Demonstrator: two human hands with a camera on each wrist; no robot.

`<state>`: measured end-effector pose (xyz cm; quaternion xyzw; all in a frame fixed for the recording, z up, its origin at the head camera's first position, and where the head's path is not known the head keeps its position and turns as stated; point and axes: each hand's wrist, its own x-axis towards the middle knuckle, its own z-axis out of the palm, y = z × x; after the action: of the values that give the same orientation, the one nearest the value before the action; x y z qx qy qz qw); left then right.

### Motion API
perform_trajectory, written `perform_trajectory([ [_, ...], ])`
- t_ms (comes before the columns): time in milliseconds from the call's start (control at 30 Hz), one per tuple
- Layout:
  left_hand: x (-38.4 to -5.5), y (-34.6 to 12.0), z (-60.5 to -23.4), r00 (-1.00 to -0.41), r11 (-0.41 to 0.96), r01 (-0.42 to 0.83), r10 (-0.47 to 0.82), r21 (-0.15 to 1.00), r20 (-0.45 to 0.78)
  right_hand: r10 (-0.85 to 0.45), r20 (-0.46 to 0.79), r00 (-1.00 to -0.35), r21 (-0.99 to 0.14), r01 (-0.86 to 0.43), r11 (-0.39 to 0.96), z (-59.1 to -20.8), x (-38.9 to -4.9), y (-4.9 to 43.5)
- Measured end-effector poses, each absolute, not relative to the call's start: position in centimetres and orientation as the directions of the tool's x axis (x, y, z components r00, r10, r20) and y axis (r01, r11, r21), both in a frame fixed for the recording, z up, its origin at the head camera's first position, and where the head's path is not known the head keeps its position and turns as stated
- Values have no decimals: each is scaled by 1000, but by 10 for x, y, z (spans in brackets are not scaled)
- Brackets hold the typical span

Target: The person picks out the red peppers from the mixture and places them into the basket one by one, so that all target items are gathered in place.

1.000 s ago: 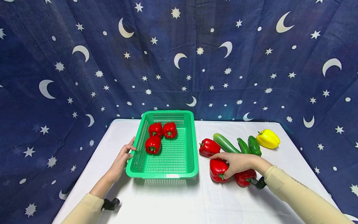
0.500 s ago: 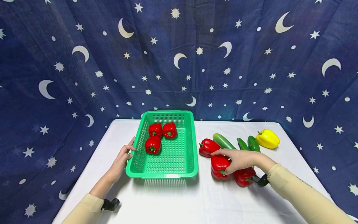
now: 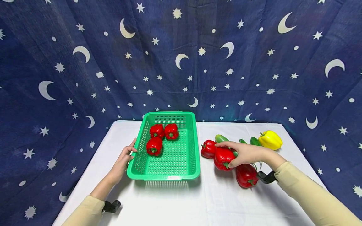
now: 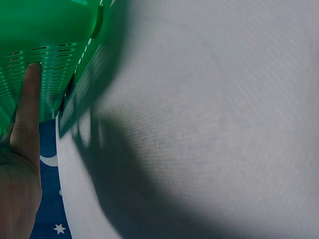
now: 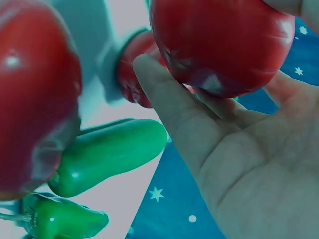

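My right hand [image 3: 249,153] grips a red bell pepper [image 3: 222,158] between thumb and fingers, its green stem facing me. In the right wrist view that bell pepper [image 5: 224,45] is raised off the white cloth. Just behind it in the head view is another red bell pepper [image 3: 208,149]; a third red bell pepper [image 3: 246,175] lies under my right wrist. My left hand [image 3: 120,166] rests at the left side of a green basket [image 3: 164,177], and in the left wrist view a straight finger [image 4: 31,94] lies against the perforated wall. Inside the basket sit three red bell peppers [image 3: 154,146].
Behind my right hand lie a long green vegetable [image 3: 221,139], partly hidden, and two dark green peppers [image 3: 255,141]. A yellow bell pepper [image 3: 270,140] is at the back right. A blue curtain [image 3: 181,62] with moons and stars stands behind the white table [image 3: 181,204].
My right hand has lifted the red bell pepper up from the table and moved slightly away from me. My left hand and the basket have stayed in place.
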<state>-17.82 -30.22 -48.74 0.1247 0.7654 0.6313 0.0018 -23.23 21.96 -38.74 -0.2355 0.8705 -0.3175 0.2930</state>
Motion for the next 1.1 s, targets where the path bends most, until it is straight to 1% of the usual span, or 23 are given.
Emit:
perform_trajectory([
  [267,-179,-303,-489,-967,172,193,198,966,158,-568,-327,-756,-692,-217,688,-378,-234,220],
  [500,-179,-302,-489,-969,172,192,190,966,158,-590,-283,-756,-690,-267,673,-377,-237,223],
  [900,-180,-302,-488,-971,166,184,182,969,153,-605,-245,-757,-685,-306,661,-370,-239,217],
  [1100,-180,-302,-489,-972,165,183,181,969,152,-620,-227,-751,-701,-315,639,-364,-241,213],
])
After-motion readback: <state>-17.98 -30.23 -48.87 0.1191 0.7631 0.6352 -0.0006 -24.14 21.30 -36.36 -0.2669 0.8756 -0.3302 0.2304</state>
